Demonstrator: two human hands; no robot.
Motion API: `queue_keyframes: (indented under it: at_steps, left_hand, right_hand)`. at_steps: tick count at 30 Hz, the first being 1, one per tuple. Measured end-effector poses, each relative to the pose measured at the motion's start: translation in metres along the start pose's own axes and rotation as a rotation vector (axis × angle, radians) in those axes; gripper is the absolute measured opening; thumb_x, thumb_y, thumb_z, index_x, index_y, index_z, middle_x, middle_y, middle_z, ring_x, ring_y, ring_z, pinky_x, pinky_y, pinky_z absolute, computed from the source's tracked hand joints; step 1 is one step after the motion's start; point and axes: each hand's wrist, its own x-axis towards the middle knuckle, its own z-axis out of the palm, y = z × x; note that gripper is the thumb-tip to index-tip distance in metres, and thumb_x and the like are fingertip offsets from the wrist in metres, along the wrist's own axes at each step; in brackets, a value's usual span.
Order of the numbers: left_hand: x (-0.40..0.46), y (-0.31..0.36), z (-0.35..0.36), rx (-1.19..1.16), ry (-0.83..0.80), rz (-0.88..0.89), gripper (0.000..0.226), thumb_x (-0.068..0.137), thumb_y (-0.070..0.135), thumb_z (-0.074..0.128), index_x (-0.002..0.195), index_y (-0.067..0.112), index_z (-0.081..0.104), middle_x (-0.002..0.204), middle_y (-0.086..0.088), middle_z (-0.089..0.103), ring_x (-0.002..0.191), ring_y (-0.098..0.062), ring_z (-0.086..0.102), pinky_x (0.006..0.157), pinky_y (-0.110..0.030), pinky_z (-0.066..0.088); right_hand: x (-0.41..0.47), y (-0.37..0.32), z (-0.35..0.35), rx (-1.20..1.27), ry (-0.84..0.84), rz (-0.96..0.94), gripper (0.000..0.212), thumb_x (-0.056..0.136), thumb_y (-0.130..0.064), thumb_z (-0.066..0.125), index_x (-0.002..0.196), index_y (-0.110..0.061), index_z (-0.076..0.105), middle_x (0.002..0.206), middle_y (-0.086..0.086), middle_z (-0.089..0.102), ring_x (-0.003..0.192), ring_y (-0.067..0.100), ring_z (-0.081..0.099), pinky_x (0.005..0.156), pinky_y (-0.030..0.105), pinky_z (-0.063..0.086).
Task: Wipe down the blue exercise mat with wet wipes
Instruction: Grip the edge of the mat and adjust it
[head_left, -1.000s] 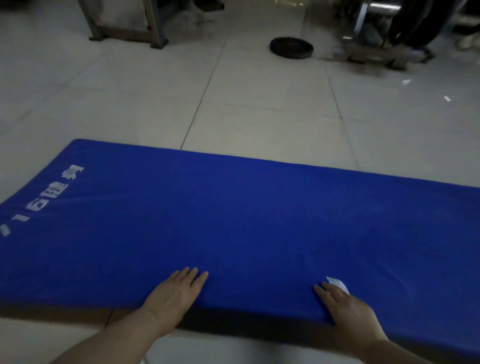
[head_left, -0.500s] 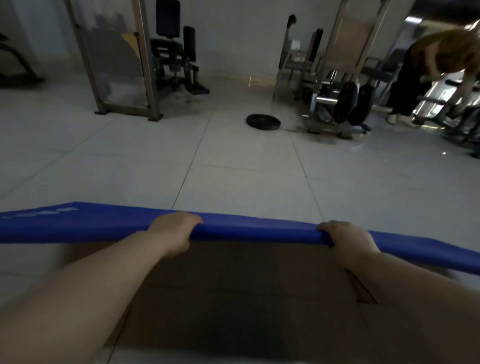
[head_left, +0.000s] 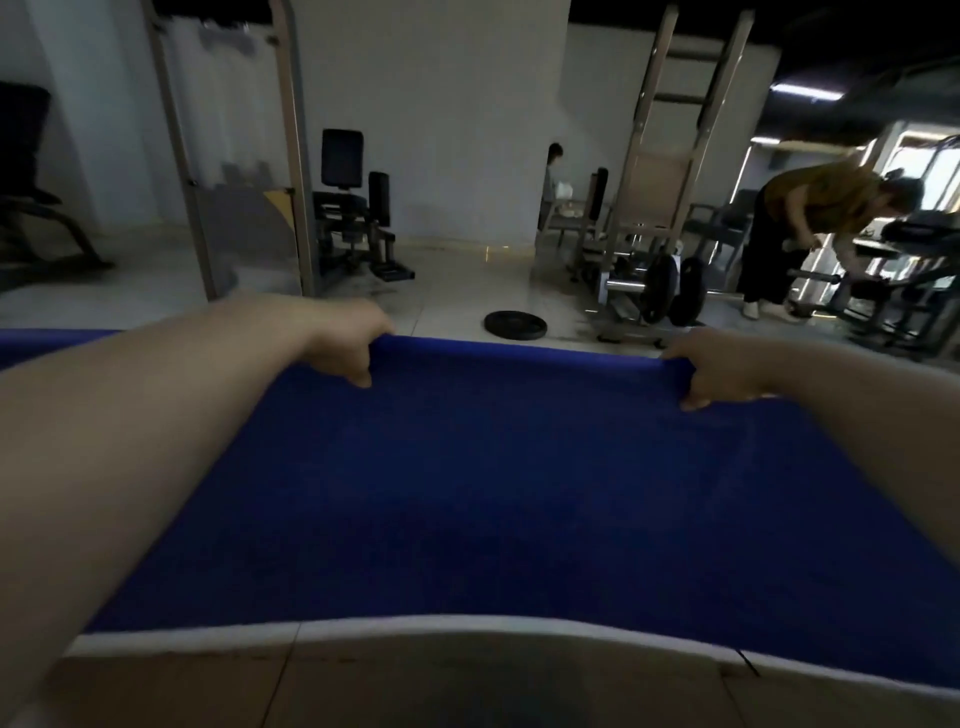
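The blue exercise mat (head_left: 493, 493) stands raised on its long edge in front of me, its underside facing me and its lower edge near the floor. My left hand (head_left: 348, 343) grips the mat's top edge at the left, fingers curled over it. My right hand (head_left: 722, 371) grips the same top edge at the right. No wet wipe shows in either hand.
Pale floor tiles (head_left: 467, 686) lie below the mat. Beyond it a black weight plate (head_left: 515, 325) rests on the floor. Gym machines (head_left: 353, 228) and a plate rack (head_left: 654, 270) stand behind. A person (head_left: 810, 228) bends over equipment at the far right.
The mat lay flat with my palms on its near edge; both hands gripped that edge and lifted it, and now it stands much higher, tipped up with its underside toward me.
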Motion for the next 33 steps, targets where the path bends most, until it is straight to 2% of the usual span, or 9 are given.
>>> queue_keyframes:
  at_steps: [3, 9, 14, 16, 20, 23, 26, 29, 33]
  left_hand:
    - [-0.001, 0.001, -0.033, -0.026, -0.106, -0.009, 0.028, 0.084, 0.008, 0.067, 0.105, 0.025, 0.058, 0.107, 0.002, 0.061, 0.098, -0.017, 0.058, 0.081, -0.033, 0.049]
    - [0.051, -0.004, 0.010, 0.030, -0.187, -0.054, 0.026, 0.084, 0.006, 0.065, 0.105, 0.021, 0.059, 0.107, -0.002, 0.058, 0.100, -0.020, 0.056, 0.084, -0.033, 0.048]
    - [0.070, -0.035, 0.063, -0.093, -0.168, -0.101, 0.026, 0.082, -0.001, 0.062, 0.092, 0.023, 0.060, 0.105, -0.002, 0.061, 0.095, -0.019, 0.059, 0.085, -0.036, 0.052]
    - [0.076, -0.040, 0.058, -0.108, -0.142, -0.099, 0.028, 0.082, 0.000, 0.063, 0.098, 0.022, 0.061, 0.104, 0.000, 0.061, 0.094, -0.017, 0.060, 0.084, -0.036, 0.053]
    - [0.097, -0.038, 0.050, -0.066, -0.051, -0.086, 0.025, 0.083, 0.003, 0.061, 0.096, 0.024, 0.056, 0.101, 0.001, 0.059, 0.091, -0.017, 0.057, 0.079, -0.032, 0.050]
    - [0.111, -0.041, 0.062, -0.045, 0.014, -0.122, 0.026, 0.084, 0.008, 0.054, 0.095, 0.032, 0.051, 0.105, 0.002, 0.057, 0.093, -0.018, 0.054, 0.085, -0.037, 0.048]
    - [0.132, -0.044, 0.079, 0.047, 0.140, -0.115, 0.028, 0.080, 0.026, 0.063, 0.102, 0.031, 0.046, 0.102, 0.005, 0.050, 0.094, -0.017, 0.049, 0.100, -0.049, 0.033]
    - [0.158, -0.046, 0.099, 0.142, 0.249, -0.151, 0.060, 0.074, 0.052, 0.070, 0.120, 0.029, 0.041, 0.115, 0.003, 0.045, 0.113, -0.022, 0.043, 0.107, -0.063, 0.015]
    - [0.203, -0.050, 0.122, 0.103, 0.320, -0.165, 0.075, 0.076, 0.051, 0.070, 0.135, 0.025, 0.034, 0.129, -0.003, 0.038, 0.127, -0.026, 0.033, 0.109, -0.066, 0.006]
  right_hand:
    - [-0.006, 0.000, -0.030, 0.113, -0.109, 0.031, 0.029, 0.074, -0.005, 0.074, 0.085, -0.030, 0.065, 0.084, -0.012, 0.064, 0.078, 0.006, 0.060, 0.060, 0.023, 0.044]
    - [0.035, -0.011, 0.009, -0.049, -0.276, 0.082, 0.043, 0.078, -0.008, 0.069, 0.118, -0.023, 0.062, 0.107, -0.004, 0.060, 0.101, 0.018, 0.056, 0.095, 0.036, 0.045]
    - [0.068, -0.012, 0.052, 0.162, -0.307, -0.004, 0.032, 0.078, 0.000, 0.063, 0.098, -0.024, 0.065, 0.102, -0.002, 0.064, 0.097, 0.019, 0.061, 0.092, 0.045, 0.051]
    - [0.076, -0.009, 0.048, 0.195, -0.308, -0.024, 0.032, 0.079, 0.001, 0.063, 0.091, -0.029, 0.063, 0.097, -0.004, 0.065, 0.093, 0.017, 0.062, 0.090, 0.044, 0.052]
    - [0.090, -0.004, 0.045, 0.221, -0.203, -0.049, 0.029, 0.078, -0.004, 0.065, 0.088, -0.030, 0.058, 0.097, -0.003, 0.061, 0.087, 0.016, 0.059, 0.077, 0.035, 0.050]
    - [0.107, -0.007, 0.063, 0.204, -0.080, -0.069, 0.025, 0.083, -0.040, 0.069, 0.099, -0.025, 0.056, 0.101, -0.002, 0.059, 0.089, 0.016, 0.057, 0.079, 0.033, 0.048]
    - [0.128, -0.005, 0.085, 0.351, 0.164, -0.007, 0.046, 0.090, -0.063, 0.040, 0.090, -0.022, 0.061, 0.089, 0.001, 0.062, 0.082, 0.019, 0.059, 0.080, 0.040, 0.051]
    - [0.157, -0.002, 0.103, 0.357, 0.376, 0.082, 0.054, 0.095, -0.058, 0.026, 0.074, -0.020, 0.058, 0.076, 0.003, 0.060, 0.070, 0.022, 0.057, 0.067, 0.040, 0.048]
    - [0.212, 0.007, 0.125, 0.326, 0.501, 0.116, 0.040, 0.098, -0.044, 0.028, 0.075, -0.021, 0.051, 0.081, 0.005, 0.059, 0.072, 0.024, 0.054, 0.067, 0.041, 0.048]
